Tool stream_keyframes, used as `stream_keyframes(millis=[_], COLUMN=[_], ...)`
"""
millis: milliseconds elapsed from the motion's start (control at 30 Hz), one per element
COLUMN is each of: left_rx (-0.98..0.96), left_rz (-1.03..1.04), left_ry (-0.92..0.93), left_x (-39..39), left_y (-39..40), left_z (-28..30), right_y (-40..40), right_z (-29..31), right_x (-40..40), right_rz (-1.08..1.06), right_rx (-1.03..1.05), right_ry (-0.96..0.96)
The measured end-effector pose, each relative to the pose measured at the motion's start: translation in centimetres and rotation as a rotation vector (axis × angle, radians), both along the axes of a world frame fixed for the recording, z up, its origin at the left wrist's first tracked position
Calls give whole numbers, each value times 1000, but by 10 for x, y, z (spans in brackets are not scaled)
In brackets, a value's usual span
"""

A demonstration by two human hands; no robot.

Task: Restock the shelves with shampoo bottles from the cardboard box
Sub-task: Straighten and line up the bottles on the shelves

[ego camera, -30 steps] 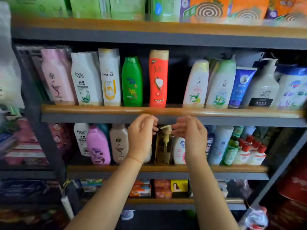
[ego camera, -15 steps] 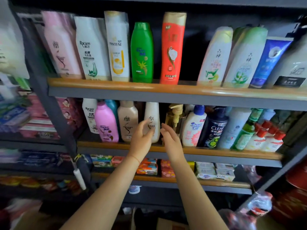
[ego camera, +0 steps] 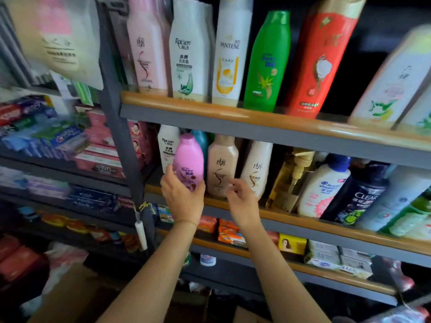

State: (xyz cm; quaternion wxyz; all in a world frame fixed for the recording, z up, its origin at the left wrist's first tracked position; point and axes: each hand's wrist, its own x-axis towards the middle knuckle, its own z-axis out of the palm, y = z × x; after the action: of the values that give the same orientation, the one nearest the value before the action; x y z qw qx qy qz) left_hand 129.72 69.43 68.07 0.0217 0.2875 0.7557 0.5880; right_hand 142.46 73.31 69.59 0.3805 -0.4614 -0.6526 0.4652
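Shelving unit (ego camera: pixel 268 134), grey metal with wooden lips, several tiers; to its left we see stacked toothpaste cartons (ego camera: pixel 53 136), one reading "Crest".

Upper shelf, upright bottles, left to right: pink bottle (ego camera: pixel 147 47), white "Racien" bottle (ego camera: pixel 186 52), white-and-gold "PANTENE" bottle (ego camera: pixel 229 54), green bottle (ego camera: pixel 267 64), tall red bottle (ego camera: pixel 321 59) with gold cap.

Middle shelf: small white "Racien" bottle (ego camera: pixel 166 145) at the back, beige bottle (ego camera: pixel 221 164), cream bottle (ego camera: pixel 256 169), amber pump bottle (ego camera: pixel 291 180), white "head & shoulders" bottle (ego camera: pixel 324 185), dark "CLEAR" bottle (ego camera: pixel 359 194).

Pink shampoo bottle (ego camera: pixel 189 159), label too blurred for us to read, at the left end of the middle shelf, upright, in front of the small Racien bottle and just beside the beige one.

Our left hand (ego camera: pixel 183 197) grips its lower part, fingers and thumb wrapped round it.

Our right hand (ego camera: pixel 242 201) holds nothing, fingers loosely curled, near the foot of the beige and cream bottles.
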Motion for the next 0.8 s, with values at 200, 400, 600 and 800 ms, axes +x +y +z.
stream_keyframes(millis=[200, 400, 600, 800], left_rx=[-131, -56, 141, 127], left_rz=[-217, -333, -474, -617], left_ry=[-44, -105, -378, -526], left_x=[-50, -87, -114, -134], left_y=[3, -13, -22, 0], left_z=[-8, -10, 12, 34], right_y=[-19, -32, -50, -45], right_z=[-12, -14, 7, 40], right_x=[-38, -74, -109, -145], right_rz=[26, 25, -7, 81], right_rx=[20, 102, 92, 214], right_ry=[19, 14, 203, 194])
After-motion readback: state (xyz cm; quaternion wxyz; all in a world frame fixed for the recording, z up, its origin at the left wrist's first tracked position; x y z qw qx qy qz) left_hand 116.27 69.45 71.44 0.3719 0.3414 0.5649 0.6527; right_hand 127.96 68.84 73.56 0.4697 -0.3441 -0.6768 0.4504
